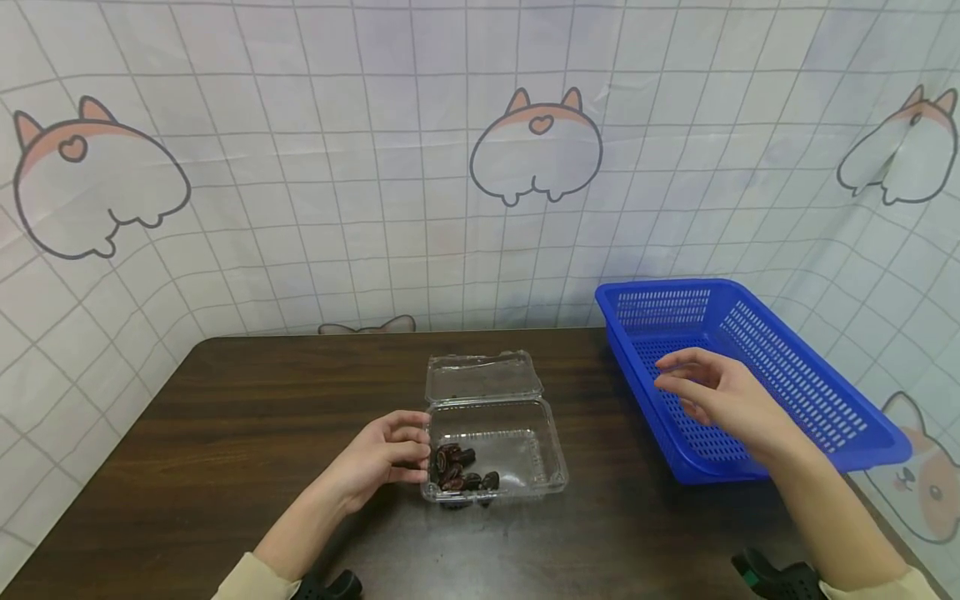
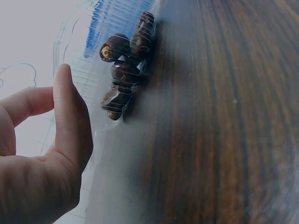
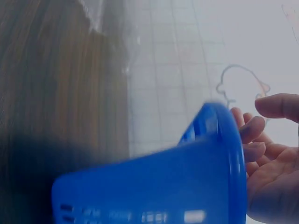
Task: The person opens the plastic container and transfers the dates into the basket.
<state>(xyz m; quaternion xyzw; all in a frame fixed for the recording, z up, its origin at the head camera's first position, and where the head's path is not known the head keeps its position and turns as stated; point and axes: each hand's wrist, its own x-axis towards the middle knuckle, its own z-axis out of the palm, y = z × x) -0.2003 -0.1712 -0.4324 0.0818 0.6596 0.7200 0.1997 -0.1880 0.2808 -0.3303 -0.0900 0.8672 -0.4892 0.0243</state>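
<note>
A clear plastic clamshell box (image 1: 551, 450) stands on the table with its lid (image 1: 485, 377) folded back. Several dark brown dates (image 1: 450, 479) lie in its left half, and the left wrist view shows these dates (image 2: 124, 70) through the wall. My left hand (image 1: 390, 454) touches the box's left side with extended fingers. Over the left part of a blue plastic basket (image 1: 810, 375) hovers my right hand (image 1: 708, 390), its fingers loosely bent and nothing visible between them. Up close in the right wrist view, the same hand (image 3: 271, 158) is by the basket's rim (image 3: 236, 163).
The dark wooden table (image 1: 247, 442) ends at a white grid-patterned cloth wall (image 1: 360, 167) behind and at both sides. The basket occupies the table's right side, its far end near the wall. A dark device (image 1: 780, 575) is strapped at the right wrist.
</note>
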